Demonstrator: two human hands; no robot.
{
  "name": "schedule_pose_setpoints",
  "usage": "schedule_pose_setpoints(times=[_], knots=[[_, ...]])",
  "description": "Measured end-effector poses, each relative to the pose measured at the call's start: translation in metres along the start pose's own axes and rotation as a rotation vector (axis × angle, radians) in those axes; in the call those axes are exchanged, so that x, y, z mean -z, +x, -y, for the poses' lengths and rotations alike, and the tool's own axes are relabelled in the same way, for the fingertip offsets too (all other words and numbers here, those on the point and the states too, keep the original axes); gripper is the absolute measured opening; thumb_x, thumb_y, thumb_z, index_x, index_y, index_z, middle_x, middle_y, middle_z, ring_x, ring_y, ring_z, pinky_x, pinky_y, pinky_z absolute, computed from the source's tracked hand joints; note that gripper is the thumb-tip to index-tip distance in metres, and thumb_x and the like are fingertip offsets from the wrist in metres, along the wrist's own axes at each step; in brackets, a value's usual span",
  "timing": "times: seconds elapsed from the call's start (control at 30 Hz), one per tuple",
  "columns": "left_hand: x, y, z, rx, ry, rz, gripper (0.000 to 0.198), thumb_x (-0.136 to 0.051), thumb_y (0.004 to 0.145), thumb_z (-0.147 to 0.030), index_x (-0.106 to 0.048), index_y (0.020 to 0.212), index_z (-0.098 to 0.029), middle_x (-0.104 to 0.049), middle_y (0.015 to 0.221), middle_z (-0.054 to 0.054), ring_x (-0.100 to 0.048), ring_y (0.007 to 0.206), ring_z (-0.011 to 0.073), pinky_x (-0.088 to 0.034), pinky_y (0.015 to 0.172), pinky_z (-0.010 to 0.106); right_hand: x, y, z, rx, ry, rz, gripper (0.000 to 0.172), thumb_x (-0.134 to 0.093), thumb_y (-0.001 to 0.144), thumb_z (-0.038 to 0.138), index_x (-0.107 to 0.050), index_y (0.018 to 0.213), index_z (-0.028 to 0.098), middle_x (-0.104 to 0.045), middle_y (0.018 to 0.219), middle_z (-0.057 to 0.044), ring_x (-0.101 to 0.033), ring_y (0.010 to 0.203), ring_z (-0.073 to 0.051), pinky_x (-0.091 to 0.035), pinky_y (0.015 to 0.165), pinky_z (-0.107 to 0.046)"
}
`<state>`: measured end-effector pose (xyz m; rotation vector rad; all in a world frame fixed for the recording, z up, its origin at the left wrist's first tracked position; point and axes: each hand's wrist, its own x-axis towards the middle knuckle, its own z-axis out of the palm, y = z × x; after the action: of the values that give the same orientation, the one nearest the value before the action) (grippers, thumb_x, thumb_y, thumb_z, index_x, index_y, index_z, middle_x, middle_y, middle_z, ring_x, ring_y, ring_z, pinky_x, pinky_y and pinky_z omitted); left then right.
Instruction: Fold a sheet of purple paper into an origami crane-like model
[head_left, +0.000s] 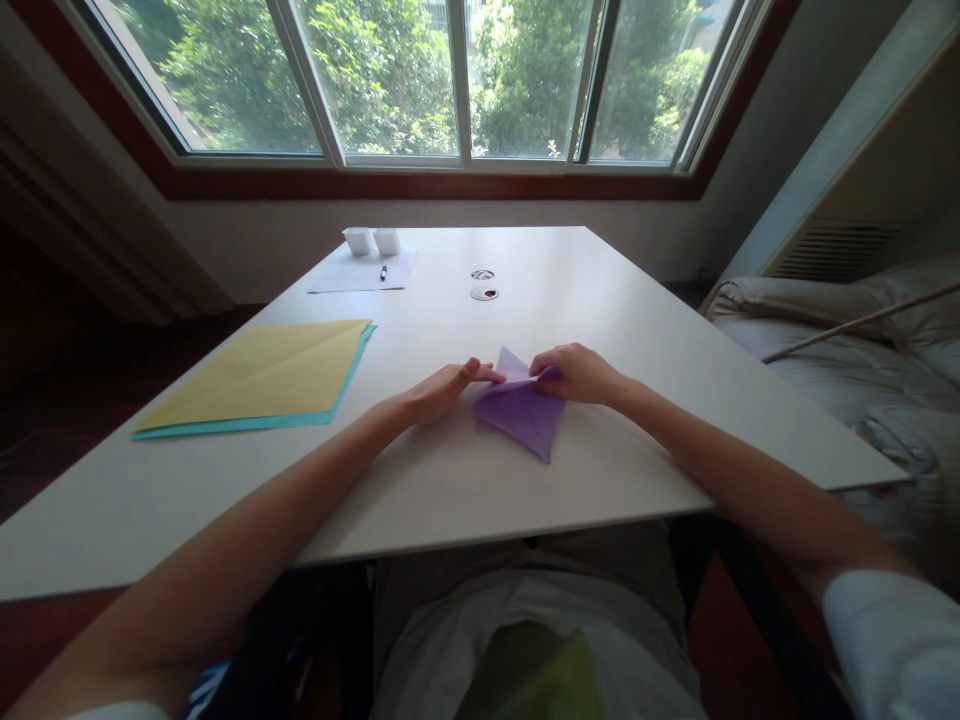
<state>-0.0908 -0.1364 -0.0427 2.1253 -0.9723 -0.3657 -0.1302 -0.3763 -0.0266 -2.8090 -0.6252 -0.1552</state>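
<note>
in the head view, the only one here, your purple paper (526, 420) lies on the near part of the white table (637, 300), straight in front of you, probably so that both forearms can come in evenly from the sides. it is folded, with one corner pointing toward you and a paler flap standing up at the far side.

your right hand (577, 375) has the right edge of it pinched between thumb and curled fingers, most likely to steer that fold and keep the paper from sliding. your left hand (448, 390) is not clasped round anything: its fingers reach out to the paper's far left side, with the thumb raised, which looks like a light steadying touch. whether the hidden fingertips press down, you cannot tell from here.

to your left, a yellow sheet (262, 372) lies over a teal sheet (349, 375), slightly out of line so that the teal border shows; they seem set aside to leave you elbow room. farther off, a white sheet (334, 278) carries a pen (383, 272), with two white containers (373, 241) side by side at its far edge, perhaps kept there to be out of your arms' way
</note>
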Motion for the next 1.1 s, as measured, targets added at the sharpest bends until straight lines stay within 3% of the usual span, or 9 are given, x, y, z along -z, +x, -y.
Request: schedule_pose_setpoints(times=[0.2, 0.37, 0.47, 0.53, 0.67, 0.83, 0.93, 1.1], knots=[[-0.003, 0.002, 0.001, -0.019, 0.06, 0.006, 0.08, -0.011, 0.079, -0.073, -0.064, 0.08, -0.012, -0.064, 0.081, 0.007, -0.055, 0.078, 0.0225, -0.043, 0.072, 0.03, -0.004, 0.003, 0.004, -0.118, -0.085, -0.047, 0.036, -0.047, 0.08, 0.049, -0.068, 0.08, 0.019, -0.067, 0.08, -0.007, -0.059, 0.072, -0.018, -0.034, 0.056, -0.024], [-0.006, 0.004, -0.001, -0.102, 0.153, 0.013, 0.058, -0.026, 0.085, -0.062, -0.056, 0.072, -0.014, -0.056, 0.07, 0.001, -0.05, 0.066, 0.0161, -0.039, 0.063, 0.024, -0.002, 0.004, 0.0, -0.092, 0.156, -0.063, 0.031, -0.055, 0.077, 0.045, -0.066, 0.079, 0.017, -0.066, 0.075, -0.004, -0.058, 0.068, -0.016, -0.039, 0.059, -0.025], [-0.009, 0.004, -0.003, -0.086, 0.199, -0.022, 0.055, -0.022, 0.088, -0.057, -0.054, 0.071, -0.015, -0.055, 0.069, 0.001, -0.05, 0.067, 0.0159, -0.038, 0.064, 0.024, 0.01, 0.003, -0.013, -0.065, 0.418, 0.019, 0.037, -0.062, 0.071, 0.049, -0.065, 0.089, 0.017, -0.066, 0.085, -0.005, -0.059, 0.07, -0.015, -0.043, 0.061, -0.025], [-0.01, 0.003, -0.004, -0.053, 0.223, -0.046, 0.057, -0.017, 0.089, -0.055, -0.053, 0.07, -0.015, -0.056, 0.069, 0.002, -0.05, 0.068, 0.0165, -0.037, 0.065, 0.025, 0.019, 0.001, -0.026, -0.055, 0.614, 0.145, 0.043, -0.061, 0.072, 0.052, -0.062, 0.095, 0.016, -0.064, 0.085, -0.006, -0.059, 0.069, -0.014, -0.047, 0.06, -0.027], [-0.013, 0.002, -0.006, 0.004, 0.269, -0.082, 0.059, -0.012, 0.089, -0.057, -0.044, 0.06, -0.017, -0.049, 0.061, 0.002, -0.047, 0.062, 0.016, -0.035, 0.06, 0.025, 0.028, -0.002, -0.049, -0.089, 0.916, 0.229, 0.038, -0.057, 0.076, 0.05, -0.061, 0.087, 0.013, -0.062, 0.081, -0.006, -0.06, 0.075, -0.015, -0.051, 0.069, -0.032], [-0.016, 0.002, -0.009, 0.054, 0.286, -0.131, 0.057, -0.01, 0.088, -0.057, -0.034, 0.054, -0.018, -0.042, 0.055, 0.0, -0.041, 0.056, 0.0143, -0.031, 0.056, 0.025, 0.02, -0.001, -0.052, -0.068, 0.969, 0.343, 0.029, -0.066, 0.072, 0.038, -0.063, 0.088, 0.014, -0.062, 0.082, -0.004, -0.059, 0.078, -0.014, -0.051, 0.075, -0.035], [-0.017, 0.003, -0.01, 0.087, 0.272, -0.164, 0.056, -0.01, 0.088, -0.057, -0.03, 0.052, -0.019, -0.039, 0.052, 0.0, -0.038, 0.053, 0.0134, -0.029, 0.054, 0.025, 0.014, 0.0, -0.046, -0.045, 0.998, 0.346, 0.025, -0.066, 0.072, 0.035, -0.064, 0.087, 0.015, -0.062, 0.085, -0.003, -0.058, 0.079, -0.013, -0.051, 0.076, -0.033], [-0.019, 0.004, -0.009, 0.085, 0.255, -0.187, 0.056, -0.011, 0.087, -0.058, -0.03, 0.051, -0.019, -0.038, 0.05, 0.0, -0.036, 0.051, 0.0126, -0.027, 0.051, 0.025, 0.008, 0.002, -0.037, -0.038, 1.064, 0.356, 0.03, -0.066, 0.071, 0.033, -0.065, 0.095, 0.015, -0.065, 0.096, -0.006, -0.06, 0.089, -0.016, -0.049, 0.079, -0.034]])
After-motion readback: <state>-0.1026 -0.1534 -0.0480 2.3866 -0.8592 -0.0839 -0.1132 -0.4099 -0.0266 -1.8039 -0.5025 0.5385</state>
